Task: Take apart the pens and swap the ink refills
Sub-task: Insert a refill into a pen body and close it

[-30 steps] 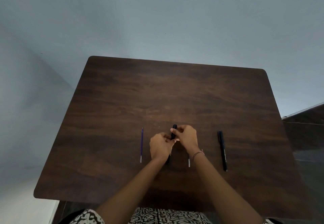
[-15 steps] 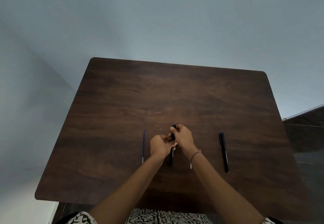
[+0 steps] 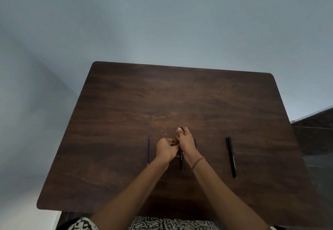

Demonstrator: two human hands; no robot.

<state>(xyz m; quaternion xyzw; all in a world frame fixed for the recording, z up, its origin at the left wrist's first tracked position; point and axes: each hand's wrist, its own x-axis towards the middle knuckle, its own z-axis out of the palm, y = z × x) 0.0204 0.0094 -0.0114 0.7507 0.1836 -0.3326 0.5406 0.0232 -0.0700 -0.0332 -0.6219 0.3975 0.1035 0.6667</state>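
Nearest the camera: patterned black-and-white fabric (image 3: 167,225) at the bottom edge, w/ both forearms reaching up over the dark wood desk (image 3: 126,103). A beaded bracelet (image 3: 197,162) sits on the right wrist.

Mid-desk, both hands meet around one black pen (image 3: 181,159). The left hand (image 3: 166,148) is curled, fingers closed at the pen's middle — grasping it, though the exact contact is hidden by the knuckles. The right hand (image 3: 186,143) is clenched around the pen's upper part, thumb up by the top end, which pokes out just past the fingertips. The pen's lower half hangs out below the hands, running roughly toward the camera; can't tell if its tip touches the desk.

Left of the hands, a thin blue refill (image 3: 148,149) lies flat, apart from them. A 2nd blue refill (image 3: 195,142) shows only as a short bit just beside the right hand, the rest hidden behind it. Further right, well apart, a 2nd black pen (image 3: 231,157) lies on the desk.

Beyond the far edge — plain pale blue-grey wall (image 3: 162,22).
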